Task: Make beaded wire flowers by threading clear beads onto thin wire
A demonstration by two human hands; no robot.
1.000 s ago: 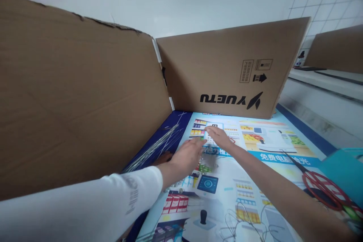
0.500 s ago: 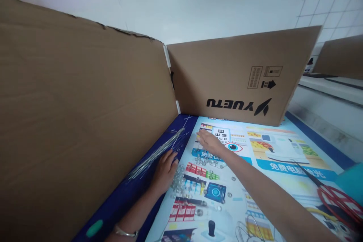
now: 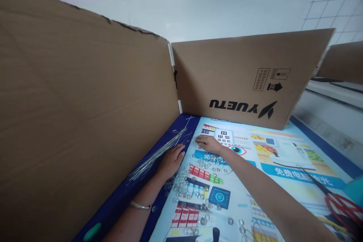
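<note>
My left hand (image 3: 171,160) lies low over the blue strip of the table, beside a bundle of thin pale wires (image 3: 159,155). Its fingers stretch forward, thumb apart, and a bracelet (image 3: 140,205) circles the wrist. Clear round beads (image 3: 181,183) lie scattered just right of this hand. A little farther off, my right hand (image 3: 209,143) is palm down on the printed cover, fingers loosely bent and pointing left. More clear beads (image 3: 211,162) lie just below it. I see nothing held in either hand, though both palms are hidden.
Tall cardboard panels stand on the left (image 3: 85,113) and at the back (image 3: 235,79). Red-handled scissors (image 3: 337,204) lie at the right. Thin looped wire (image 3: 255,232) sits near the front edge, and a green object (image 3: 92,231) is at the lower left.
My left hand has shifted right and slightly forward, closer to the beads. My right hand has drawn back a little, its fingers more bent. The view has shifted slightly.
</note>
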